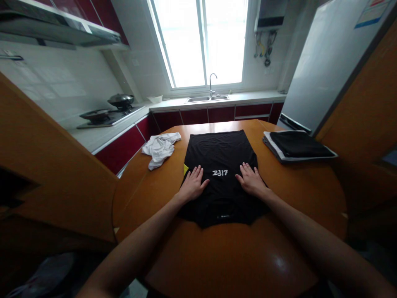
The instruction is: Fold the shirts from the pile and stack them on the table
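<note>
A black T-shirt lies spread flat on the wooden table, its collar end toward me and white lettering upside down at its middle. My left hand rests flat on the shirt's left side, fingers stretched out. On the right side of the lettering, my right hand presses flat as well, fingers spread. Neither hand grips the cloth. A small yellow patch shows at the shirt's left edge. The shirt's sleeves are partly hidden under my forearms.
A crumpled white garment lies on the table's left. Folded clothes, black on top, are stacked at the right. Beyond stand a counter with a sink, a stove with pans, and a fridge.
</note>
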Action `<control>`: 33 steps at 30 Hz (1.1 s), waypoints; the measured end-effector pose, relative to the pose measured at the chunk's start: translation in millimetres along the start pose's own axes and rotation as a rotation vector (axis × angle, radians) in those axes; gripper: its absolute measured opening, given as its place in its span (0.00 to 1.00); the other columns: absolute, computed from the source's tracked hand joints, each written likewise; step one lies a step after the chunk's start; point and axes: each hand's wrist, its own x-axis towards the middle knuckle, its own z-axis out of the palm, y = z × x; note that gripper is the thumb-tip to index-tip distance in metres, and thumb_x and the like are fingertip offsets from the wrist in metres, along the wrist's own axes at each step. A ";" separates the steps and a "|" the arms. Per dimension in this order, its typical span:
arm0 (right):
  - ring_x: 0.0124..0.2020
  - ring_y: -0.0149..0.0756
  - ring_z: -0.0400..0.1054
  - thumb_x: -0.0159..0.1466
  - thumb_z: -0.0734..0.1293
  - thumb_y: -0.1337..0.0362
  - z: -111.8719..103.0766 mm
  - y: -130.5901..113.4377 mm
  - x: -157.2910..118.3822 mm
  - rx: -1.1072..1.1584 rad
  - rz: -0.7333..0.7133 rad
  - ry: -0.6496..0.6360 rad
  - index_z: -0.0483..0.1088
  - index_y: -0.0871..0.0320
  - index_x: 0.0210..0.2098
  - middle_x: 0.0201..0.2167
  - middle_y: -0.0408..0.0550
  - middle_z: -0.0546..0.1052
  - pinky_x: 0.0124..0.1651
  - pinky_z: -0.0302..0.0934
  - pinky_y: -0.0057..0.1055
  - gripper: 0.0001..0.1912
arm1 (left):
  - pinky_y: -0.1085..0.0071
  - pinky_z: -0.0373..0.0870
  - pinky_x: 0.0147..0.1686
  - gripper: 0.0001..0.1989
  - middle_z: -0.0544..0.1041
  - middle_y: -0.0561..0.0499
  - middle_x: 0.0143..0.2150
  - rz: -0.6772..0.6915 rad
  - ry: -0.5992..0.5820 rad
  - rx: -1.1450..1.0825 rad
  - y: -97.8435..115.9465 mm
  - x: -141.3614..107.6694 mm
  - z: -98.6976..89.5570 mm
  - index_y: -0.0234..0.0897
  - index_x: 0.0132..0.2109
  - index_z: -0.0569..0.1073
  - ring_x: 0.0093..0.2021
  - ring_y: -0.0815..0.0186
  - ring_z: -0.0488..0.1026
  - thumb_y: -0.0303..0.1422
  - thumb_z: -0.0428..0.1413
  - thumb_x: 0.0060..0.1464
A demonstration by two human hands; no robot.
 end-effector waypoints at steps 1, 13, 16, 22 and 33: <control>0.74 0.46 0.39 0.73 0.49 0.51 -0.5 -0.2 0.1 0.001 -0.001 0.004 0.51 0.69 0.71 0.73 0.60 0.49 0.72 0.35 0.51 0.35 | 0.52 0.45 0.70 0.36 0.47 0.38 0.75 0.000 -0.001 0.000 0.1 -0.1 -0.2 0.28 0.72 0.54 0.75 0.51 0.43 0.51 0.38 0.68; 0.74 0.46 0.40 0.73 0.51 0.51 1.4 2.2 1.4 -0.003 0.012 -0.007 0.51 0.69 0.71 0.73 0.60 0.49 0.72 0.36 0.51 0.35 | 0.51 0.45 0.70 0.36 0.46 0.38 0.75 0.007 -0.004 0.010 0.1 0.3 0.9 0.28 0.72 0.54 0.75 0.51 0.42 0.51 0.37 0.68; 0.74 0.44 0.40 0.73 0.51 0.52 1.9 5.7 3.9 0.020 0.019 0.054 0.50 0.68 0.71 0.73 0.59 0.49 0.72 0.37 0.49 0.35 | 0.51 0.45 0.70 0.36 0.46 0.38 0.75 0.005 -0.005 0.011 0.9 0.0 1.2 0.29 0.72 0.54 0.75 0.51 0.43 0.50 0.38 0.68; 0.74 0.46 0.41 0.72 0.52 0.53 3.0 8.9 5.7 0.017 0.017 0.038 0.54 0.67 0.70 0.73 0.60 0.52 0.72 0.36 0.52 0.33 | 0.51 0.46 0.70 0.35 0.48 0.39 0.75 0.003 0.013 -0.013 -0.4 0.7 0.7 0.31 0.72 0.55 0.74 0.52 0.44 0.50 0.38 0.68; 0.75 0.47 0.34 0.71 0.51 0.43 -0.5 -5.0 -2.5 0.006 -0.058 -0.070 0.50 0.65 0.72 0.74 0.60 0.45 0.72 0.30 0.55 0.40 | 0.50 0.44 0.70 0.38 0.48 0.39 0.75 0.078 -0.001 -0.037 12.4 -6.8 -9.0 0.31 0.72 0.54 0.75 0.51 0.41 0.54 0.40 0.67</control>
